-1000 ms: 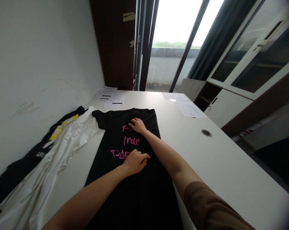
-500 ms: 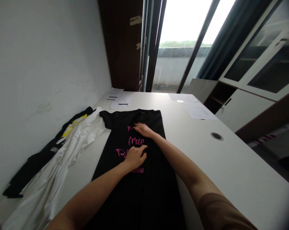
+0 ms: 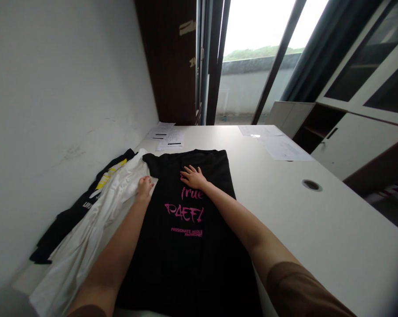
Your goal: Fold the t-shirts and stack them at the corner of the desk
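A black T-shirt (image 3: 172,264) with pink lettering lies lengthwise on the white table (image 3: 271,189). Its left sleeve sticks out, while the right side is folded inward, and the lettering is cut off along that fold. My right hand (image 3: 194,178) rests flat on the upper chest with fingers spread, covering part of the top word. At the shirt's left edge, just below the sleeve, my left hand (image 3: 145,188) has its fingers curled in on the black cloth. Beside it lies a rumpled white garment (image 3: 100,224).
A black garment with yellow and white print (image 3: 73,207) lies along the wall (image 3: 60,88). Paper sheets (image 3: 170,140) lie at the far left corner, and more papers (image 3: 281,146) at the far right. A round cable hole (image 3: 312,185) is in the tabletop.
My left hand has moved from the middle of the print to the shirt's left edge, uncovering the lower lettering. My right hand stays on the upper chest, its fingers now more spread.
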The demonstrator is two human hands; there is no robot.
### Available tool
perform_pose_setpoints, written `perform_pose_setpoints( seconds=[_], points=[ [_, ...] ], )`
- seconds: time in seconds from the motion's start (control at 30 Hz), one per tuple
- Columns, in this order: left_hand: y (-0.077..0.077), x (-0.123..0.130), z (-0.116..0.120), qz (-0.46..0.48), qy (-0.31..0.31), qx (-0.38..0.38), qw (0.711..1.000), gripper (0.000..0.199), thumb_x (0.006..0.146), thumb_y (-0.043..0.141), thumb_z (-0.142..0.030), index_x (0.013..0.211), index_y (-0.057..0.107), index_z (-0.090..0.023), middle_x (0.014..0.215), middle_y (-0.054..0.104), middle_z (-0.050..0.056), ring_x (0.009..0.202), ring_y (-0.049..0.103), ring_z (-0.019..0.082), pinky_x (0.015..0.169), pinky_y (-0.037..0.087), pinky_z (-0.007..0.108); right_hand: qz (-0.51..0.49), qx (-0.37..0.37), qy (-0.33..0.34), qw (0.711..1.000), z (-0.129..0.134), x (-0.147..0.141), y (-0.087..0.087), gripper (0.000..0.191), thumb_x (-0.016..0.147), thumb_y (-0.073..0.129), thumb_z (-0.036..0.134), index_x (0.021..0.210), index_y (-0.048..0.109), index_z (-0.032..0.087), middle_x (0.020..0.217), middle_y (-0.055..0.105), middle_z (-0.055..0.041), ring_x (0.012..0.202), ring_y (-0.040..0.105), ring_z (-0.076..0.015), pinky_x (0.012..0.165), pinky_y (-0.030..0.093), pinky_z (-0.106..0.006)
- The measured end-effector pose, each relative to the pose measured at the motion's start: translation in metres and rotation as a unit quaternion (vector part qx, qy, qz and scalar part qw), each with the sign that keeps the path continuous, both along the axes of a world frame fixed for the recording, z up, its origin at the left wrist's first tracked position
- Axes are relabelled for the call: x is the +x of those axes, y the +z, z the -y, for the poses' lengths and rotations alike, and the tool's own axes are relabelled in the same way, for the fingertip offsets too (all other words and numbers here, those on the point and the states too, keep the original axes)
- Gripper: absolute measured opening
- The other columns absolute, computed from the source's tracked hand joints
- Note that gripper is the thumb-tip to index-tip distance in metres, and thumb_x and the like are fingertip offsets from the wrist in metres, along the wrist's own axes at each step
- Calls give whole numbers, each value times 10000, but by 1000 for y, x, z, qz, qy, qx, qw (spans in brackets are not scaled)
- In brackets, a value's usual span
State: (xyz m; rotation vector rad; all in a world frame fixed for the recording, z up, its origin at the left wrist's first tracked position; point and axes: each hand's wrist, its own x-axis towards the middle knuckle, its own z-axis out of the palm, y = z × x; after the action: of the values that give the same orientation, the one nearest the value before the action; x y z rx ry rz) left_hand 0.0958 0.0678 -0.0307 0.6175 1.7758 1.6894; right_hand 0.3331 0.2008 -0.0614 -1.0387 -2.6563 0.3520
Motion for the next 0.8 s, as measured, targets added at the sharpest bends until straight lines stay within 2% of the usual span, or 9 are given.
perform_pose_setpoints(
  seconds=[0.13, 0.23, 0.33, 0.43, 0.5, 0.57, 0.63, 0.7, 0.8],
  points=[
    [2, -18, -4, 90, -16, 9, 996, 76, 925, 546, -210, 960, 479, -211, 913, 540, 3, 793, 654, 131, 806, 557, 312, -21, 41, 9, 999, 6, 0, -5, 479, 1038, 489, 507, 1474, 565, 322, 1603, 444, -79, 1522, 309, -316, 1230, 198, -588],
    [10, -24, -18, 132, -41, -6, 990, 68, 954, 544, -210, 971, 480, -200, 889, 556, 6, 739, 651, 126, 791, 573, 333, -28, 55, 10, 998, 9, 1, -3, 434, 1037, 507, 489, 1416, 619, 310, 1548, 514, -76, 1483, 373, -291, 1222, 243, -522],
    [22, -31, -36, 156, -56, -43, 985, 52, 982, 545, -215, 960, 517, -178, 831, 573, 7, 624, 563, 93, 736, 574, 326, -41, 67, 1, 997, 12, 2, 1, 408, 1039, 512, 473, 1377, 650, 290, 1479, 578, -77, 1427, 441, -269, 1197, 298, -457],
    [30, -33, -50, 160, -64, -95, 980, 74, 962, 633, -196, 968, 577, -148, 847, 628, 32, 578, 483, 73, 678, 555, 305, -56, 62, -4, 997, 13, 3, 5, 391, 1040, 517, 456, 1357, 663, 280, 1419, 619, -73, 1363, 500, -256, 1164, 344, -412],
    [33, -31, -58, 160, -64, -125, 977, 136, 952, 681, -212, 1038, 618, -127, 965, 674, 80, 672, 563, 107, 702, 566, 321, -71, 49, -5, 996, 13, 5, 6, 378, 1042, 515, 447, 1343, 672, 281, 1374, 646, -67, 1314, 535, -246, 1139, 372, -385],
    [35, -27, -66, 161, -61, -138, 975, 272, 975, 678, -295, 1186, 633, -130, 1156, 668, 114, 899, 658, 183, 808, 592, 384, -96, 39, -17, 995, 12, 8, 6, 368, 1049, 502, 438, 1325, 682, 275, 1325, 670, -65, 1270, 561, -239, 1110, 399, -359],
    [37, -22, -73, 163, -56, -132, 976, 371, 999, 648, -369, 1302, 610, -159, 1289, 626, 112, 1078, 656, 235, 905, 586, 441, -122, 29, -40, 991, 10, 10, 6, 360, 1056, 490, 427, 1308, 689, 266, 1284, 687, -64, 1227, 581, -234, 1075, 426, -343],
    [39, -18, -80, 163, -49, -111, 979, 355, 995, 650, -363, 1276, 619, -148, 1216, 653, 105, 1041, 663, 229, 870, 591, 413, -140, 14, -61, 988, 8, 12, 5, 351, 1060, 482, 417, 1296, 694, 268, 1254, 698, -60, 1189, 598, -231, 1042, 448, -338],
    [42, -13, -88, 158, -42, -61, 985, 251, 957, 685, -311, 1123, 629, -132, 874, 663, 52, 816, 640, 172, 696, 556, 292, -148, -2, -70, 987, 7, 14, 5, 327, 1054, 493, 406, 1268, 710, 287, 1222, 710, -49, 1163, 611, -230, 1021, 464, -342]
  ],
)
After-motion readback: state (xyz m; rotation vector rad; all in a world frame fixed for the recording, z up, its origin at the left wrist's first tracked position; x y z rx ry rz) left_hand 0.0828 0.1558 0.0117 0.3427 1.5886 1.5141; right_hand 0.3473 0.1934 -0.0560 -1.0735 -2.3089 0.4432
